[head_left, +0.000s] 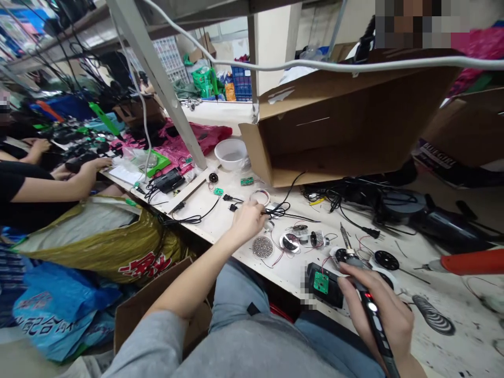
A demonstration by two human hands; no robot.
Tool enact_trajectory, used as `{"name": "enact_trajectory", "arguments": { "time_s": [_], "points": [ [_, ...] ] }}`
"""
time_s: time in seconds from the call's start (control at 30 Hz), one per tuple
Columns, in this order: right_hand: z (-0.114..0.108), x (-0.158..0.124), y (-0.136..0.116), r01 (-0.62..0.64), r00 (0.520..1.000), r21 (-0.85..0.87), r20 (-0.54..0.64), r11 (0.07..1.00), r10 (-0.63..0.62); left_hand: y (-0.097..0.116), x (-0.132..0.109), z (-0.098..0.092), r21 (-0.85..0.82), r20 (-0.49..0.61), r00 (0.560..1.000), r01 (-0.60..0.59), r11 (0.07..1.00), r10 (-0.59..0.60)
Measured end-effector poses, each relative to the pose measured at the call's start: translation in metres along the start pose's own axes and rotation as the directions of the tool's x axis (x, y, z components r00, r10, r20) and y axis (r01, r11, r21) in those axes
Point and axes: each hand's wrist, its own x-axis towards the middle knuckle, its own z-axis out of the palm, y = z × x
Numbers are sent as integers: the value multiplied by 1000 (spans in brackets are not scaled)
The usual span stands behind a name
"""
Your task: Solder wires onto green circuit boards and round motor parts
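My right hand (380, 310) is wrapped around a black soldering iron (372, 310) with a small red display, its tip pointing away from me. Close by lies a black plastic housing (334, 286) with a green circuit board (321, 282) on it. Over the bench, my left hand (249, 223) has its fingers closed on a black power cord (277, 211) in a loose bundle; the fingertips are partly hidden. A roll of tape (260, 197) lies just beyond that hand. Nearer me is a round dish of metallic bits (262, 247).
Small motors with black wheels (291, 241) lie mid-bench. A large open cardboard box (342, 126) stands at the back, beside a white bowl (231, 153). An orange-handled tool (472, 261) is at the right. A co-worker's arm (59, 184) reaches in at the left.
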Motion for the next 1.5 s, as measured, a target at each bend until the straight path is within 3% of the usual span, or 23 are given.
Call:
{"name": "enact_trajectory", "arguments": {
  "time_s": [0.1, 0.23, 0.37, 0.47, 0.57, 0.63, 0.73, 0.87, 1.2, 1.3, 1.5],
  "points": [
    [6, 6, 5, 34, 999, -5, 19, 999, -34, -2, 25, 7, 96, 26, 999, 16, 995, -19],
    [17, 15, 9, 45, 998, -1, 34, 999, -45, -3, 36, 15, 29, 65, 998, 5, 1000, -7],
    [33, 22, 6, 68, 996, -88, -52, 994, -73, -3, 26, 13, -253, -3, 1000, -5, 968, 4],
    [46, 34, 5, 176, 981, -170, -49, 970, -187, -4, 15, 11, -489, -137, 985, -160, 858, 105],
    [66, 55, 12, 267, 962, -148, -14, 952, -272, -8, 13, 13, -532, -287, 933, -343, 774, 217],
    [81, 69, 21, 282, 958, -180, 7, 942, -286, -13, 17, 14, -583, -308, 927, -363, 727, 216],
    [100, 85, 32, 293, 956, -167, 56, 941, -288, -21, 25, 12, -739, -236, 958, -286, 610, 163],
    [111, 98, 35, 290, 957, -171, 51, 942, -286, -26, 33, -2, -901, -57, 985, -121, 416, 163],
    [106, 111, 31, 177, 973, -70, -134, 982, -185, -26, 38, -34, -970, 148, 973, 108, 217, 179],
    [102, 115, 27, 203, 967, -66, -147, 977, -210, -23, 34, -42, -974, 158, 962, 114, 196, 224],
    [92, 126, 21, 318, 929, -149, -149, 936, -339, -19, 22, -57, -964, 153, 949, 83, 253, 274]
  ]
}}
